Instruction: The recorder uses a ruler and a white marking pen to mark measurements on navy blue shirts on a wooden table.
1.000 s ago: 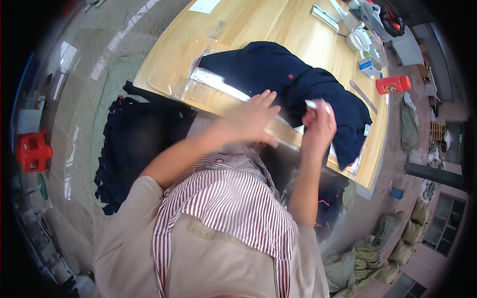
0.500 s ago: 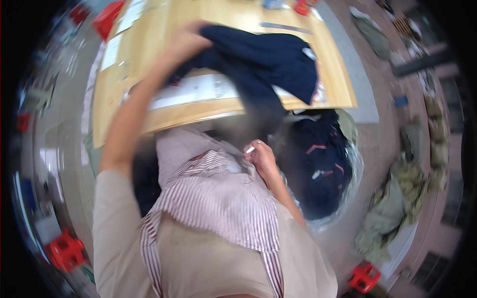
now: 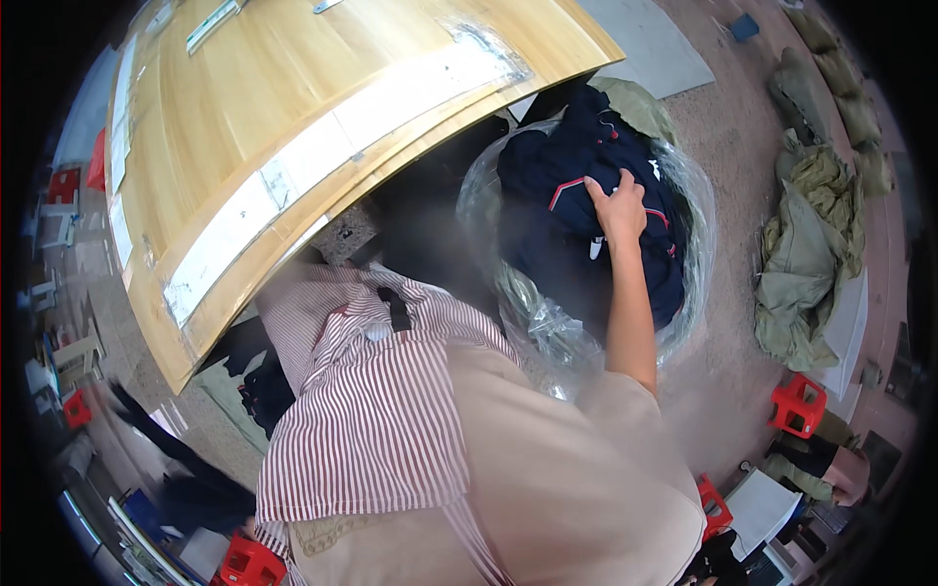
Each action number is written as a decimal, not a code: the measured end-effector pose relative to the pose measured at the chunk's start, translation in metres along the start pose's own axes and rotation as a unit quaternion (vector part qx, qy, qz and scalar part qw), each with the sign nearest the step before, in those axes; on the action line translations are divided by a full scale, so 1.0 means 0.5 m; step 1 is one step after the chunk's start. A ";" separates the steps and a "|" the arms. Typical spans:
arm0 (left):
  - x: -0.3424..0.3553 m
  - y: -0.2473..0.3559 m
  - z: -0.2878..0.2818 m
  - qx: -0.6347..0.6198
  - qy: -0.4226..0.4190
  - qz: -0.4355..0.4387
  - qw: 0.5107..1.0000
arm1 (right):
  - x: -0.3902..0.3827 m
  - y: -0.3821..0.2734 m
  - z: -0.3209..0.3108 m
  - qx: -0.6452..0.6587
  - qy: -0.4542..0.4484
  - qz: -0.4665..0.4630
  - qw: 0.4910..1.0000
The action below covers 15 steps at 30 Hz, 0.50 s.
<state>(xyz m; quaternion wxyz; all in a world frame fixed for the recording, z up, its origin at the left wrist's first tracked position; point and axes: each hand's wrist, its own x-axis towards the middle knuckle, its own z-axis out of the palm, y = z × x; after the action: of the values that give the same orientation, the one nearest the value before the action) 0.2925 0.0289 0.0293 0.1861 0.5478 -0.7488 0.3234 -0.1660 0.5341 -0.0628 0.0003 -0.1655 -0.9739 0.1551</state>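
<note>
My right hand [image 3: 619,210] reaches over a pile of navy garments [image 3: 547,230] with red and white trim, in a clear plastic bag [image 3: 703,230]. Its thumb and a finger are spread apart at the cloth, without a visible grip. A small white spot shows by the fingers, too small to name. A white tag [image 3: 595,248] lies on the garments below the hand. At the lower left, a blurred navy garment [image 3: 200,493] trails out beside my body. My left hand [image 3: 250,528] is almost wholly hidden there; only a sliver of skin shows, its fingers unseen.
A wooden table [image 3: 322,83] with white strips along its near edge stands ahead. More dark cloth [image 3: 266,396] lies below its left corner. Red stools [image 3: 799,405] stand around, and olive-green cloth [image 3: 811,264] is heaped on the right. A person's arm [image 3: 848,474] shows far right.
My view has turned right. The navy garment my left hand held over the table is now low on the left. My right hand has moved from my apron to the pile in the bag.
</note>
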 end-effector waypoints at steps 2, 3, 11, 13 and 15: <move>-0.069 0.106 -0.042 -0.055 -0.040 -0.018 0.998 | 0.026 0.007 0.031 -0.002 0.013 -0.004 1.000; -0.077 0.125 -0.034 -0.133 -0.104 -0.037 0.985 | 0.040 0.031 0.049 0.016 0.014 -0.011 1.000; -0.172 0.050 0.201 -0.552 -0.449 -0.180 0.679 | 0.042 0.039 -0.153 0.730 0.013 0.053 0.682; -0.054 0.128 0.305 -0.625 -0.309 0.042 0.715 | 0.043 0.036 -0.283 0.800 0.063 0.012 0.596; 0.071 0.289 0.093 -0.700 -0.287 0.050 0.652 | 0.101 0.117 -0.445 0.848 0.067 -0.068 0.522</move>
<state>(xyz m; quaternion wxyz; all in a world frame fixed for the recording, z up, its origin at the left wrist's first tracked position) 0.1483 -0.0005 -0.0224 0.2732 0.2823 -0.7956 -0.4612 -0.1836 0.6699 0.1286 0.2161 -0.0301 -0.3879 0.8955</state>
